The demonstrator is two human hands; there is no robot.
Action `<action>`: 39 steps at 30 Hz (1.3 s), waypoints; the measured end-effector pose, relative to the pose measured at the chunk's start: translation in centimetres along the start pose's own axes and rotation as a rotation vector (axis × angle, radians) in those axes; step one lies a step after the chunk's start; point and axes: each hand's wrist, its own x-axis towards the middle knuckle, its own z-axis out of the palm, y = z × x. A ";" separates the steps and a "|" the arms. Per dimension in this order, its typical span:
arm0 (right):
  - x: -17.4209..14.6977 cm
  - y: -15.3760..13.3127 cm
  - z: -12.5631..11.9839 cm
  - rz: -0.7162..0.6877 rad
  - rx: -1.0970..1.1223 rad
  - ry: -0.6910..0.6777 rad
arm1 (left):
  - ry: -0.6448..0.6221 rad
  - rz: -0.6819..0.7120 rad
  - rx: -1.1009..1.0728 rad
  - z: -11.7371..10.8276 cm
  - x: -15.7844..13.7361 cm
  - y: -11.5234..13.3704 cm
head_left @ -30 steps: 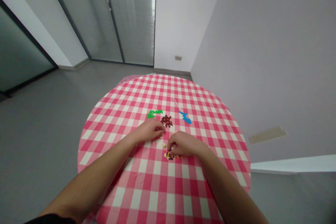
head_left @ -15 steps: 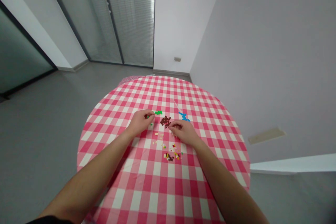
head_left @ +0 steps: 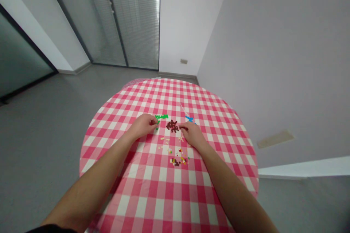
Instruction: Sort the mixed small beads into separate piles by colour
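Note:
My left hand (head_left: 143, 125) rests over the table with its fingers curled together, beside the green pieces (head_left: 162, 116); whatever lies between its fingertips is too small to make out. At the right edge of a pile of small dark brown pieces (head_left: 172, 126), my right hand (head_left: 193, 134) is closed in a pinch. Its fingertips reach the pile's border, and I cannot tell what they hold. Several blue pieces (head_left: 189, 118) lie just beyond the right hand, partly covered by it.
A red-and-white checked cloth covers the round table (head_left: 164, 189). Nearer to me lie scattered cream pieces (head_left: 162, 138) and a mixed group of yellow, red and brown pieces (head_left: 176, 162). Walls and a glass partition (head_left: 131, 18) stand beyond the table.
My left hand has drawn back slightly to the left, uncovering more green pieces. My right hand has shifted slightly, uncovering some cream pieces below it. The brown pile looks unchanged.

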 end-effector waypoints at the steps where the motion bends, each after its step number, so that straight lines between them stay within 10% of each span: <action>1: 0.0 0.0 0.0 0.009 0.019 0.010 | -0.017 0.044 0.013 0.0 0.0 -0.1; 13: -0.3 -1.2 -0.3 0.035 0.123 0.016 | -0.049 0.151 0.085 0.5 0.1 -0.6; 22: -2.5 -0.6 -5.5 0.001 0.240 -0.764 | -0.162 0.265 -0.014 1.4 -0.4 1.8; 28: -2.7 -1.1 -5.4 -0.036 0.100 -0.808 | -0.406 0.510 -0.136 2.6 -1.7 5.7; 39: -2.9 -2.7 -4.3 -0.111 -0.061 -0.737 | -0.393 0.574 -0.122 3.5 -1.6 5.4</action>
